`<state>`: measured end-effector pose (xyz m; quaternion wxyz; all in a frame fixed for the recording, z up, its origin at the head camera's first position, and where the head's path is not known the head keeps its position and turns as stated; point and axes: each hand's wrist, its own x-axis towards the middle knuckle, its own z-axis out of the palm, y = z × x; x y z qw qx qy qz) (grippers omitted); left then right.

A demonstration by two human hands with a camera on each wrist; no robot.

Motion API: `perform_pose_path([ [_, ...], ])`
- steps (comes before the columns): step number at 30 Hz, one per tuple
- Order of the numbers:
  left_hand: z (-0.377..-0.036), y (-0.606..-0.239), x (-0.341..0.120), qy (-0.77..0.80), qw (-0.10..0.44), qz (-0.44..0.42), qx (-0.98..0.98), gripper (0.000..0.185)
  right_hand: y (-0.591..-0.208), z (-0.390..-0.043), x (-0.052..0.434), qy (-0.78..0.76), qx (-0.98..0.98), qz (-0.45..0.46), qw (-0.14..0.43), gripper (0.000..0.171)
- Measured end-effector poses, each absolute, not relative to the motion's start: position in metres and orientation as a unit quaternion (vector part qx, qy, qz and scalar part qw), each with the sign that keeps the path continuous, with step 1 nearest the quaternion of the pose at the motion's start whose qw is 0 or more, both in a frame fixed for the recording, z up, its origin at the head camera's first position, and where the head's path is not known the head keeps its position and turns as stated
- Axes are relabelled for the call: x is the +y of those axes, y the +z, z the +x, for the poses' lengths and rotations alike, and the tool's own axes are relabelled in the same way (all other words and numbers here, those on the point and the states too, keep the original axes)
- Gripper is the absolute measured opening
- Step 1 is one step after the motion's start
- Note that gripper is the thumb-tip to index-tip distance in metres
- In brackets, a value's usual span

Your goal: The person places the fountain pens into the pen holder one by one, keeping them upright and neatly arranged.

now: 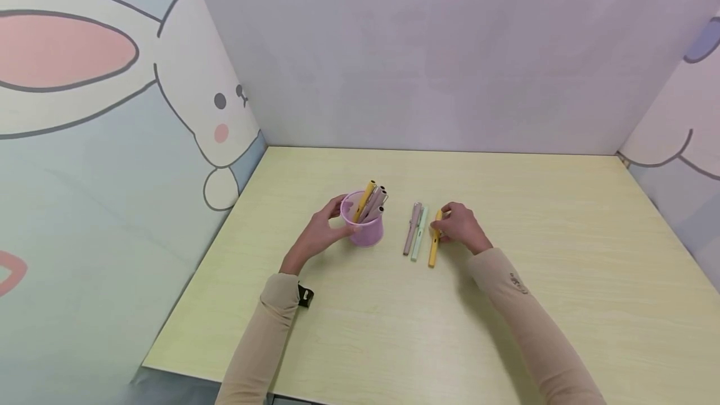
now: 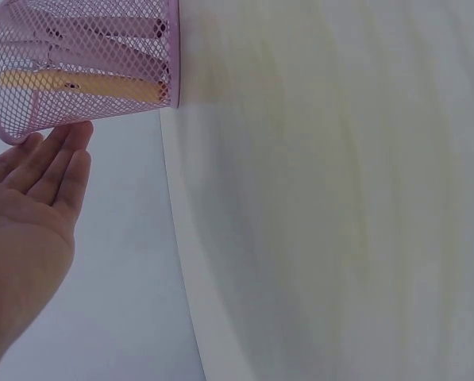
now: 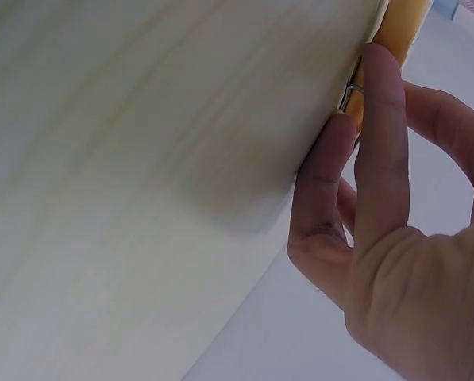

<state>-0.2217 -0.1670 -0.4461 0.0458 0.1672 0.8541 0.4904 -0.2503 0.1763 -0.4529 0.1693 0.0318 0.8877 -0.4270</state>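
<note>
The left hand, fingers straight, steadies the cup of pens so it stays upright; the right hand pinches a yellow pen flat on the table, two pens lying just left of it.

We seem to be at a small staged desk booth rather than a lived-in room: a pale yellow-green wood-grain tabletop is boxed in on three sides by flat panels, the back wall plain lilac-grey, the side ones printed with big cartoon rabbits. A pink mesh pen cup and loose pens give it a stationery-desk look
</note>
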Motion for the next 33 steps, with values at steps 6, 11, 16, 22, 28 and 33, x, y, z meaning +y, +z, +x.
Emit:
perform_pose_path([
  [6, -0.2221, -0.4472, -0.1664, 0.49, 0.045, 0.169, 0.854, 0.079, -0.4508, -0.2494, 0.176, -0.417, 0.893, 0.021, 0.167, 0.05],
  [11, -0.2219, -0.4476, -0.1661, 0.49, 0.047, 0.168, 0.854, 0.08, -0.4513, -0.2479, 0.1772, -0.426, 0.89, 0.015, 0.165, 0.047],
  [16, -0.2217, -0.4474, -0.1662, 0.489, 0.047, 0.168, 0.855, 0.081, -0.453, -0.2477, 0.1793, -0.443, 0.882, 0.012, 0.16, 0.044],
  [22, -0.2225, -0.4473, -0.1668, 0.491, 0.044, 0.17, 0.853, 0.081, -0.4533, -0.2471, 0.1812, -0.463, 0.873, 0.001, 0.155, 0.045],
  [28, -0.2224, -0.448, -0.1669, 0.49, 0.048, 0.164, 0.855, 0.082, -0.4528, -0.2463, 0.1817, -0.467, 0.87, 0.001, 0.158, 0.046],
  [33, -0.2219, -0.4475, -0.1668, 0.49, 0.047, 0.163, 0.855, 0.082, -0.454, -0.247, 0.1824, -0.475, 0.866, 0.006, 0.158, 0.047],
])
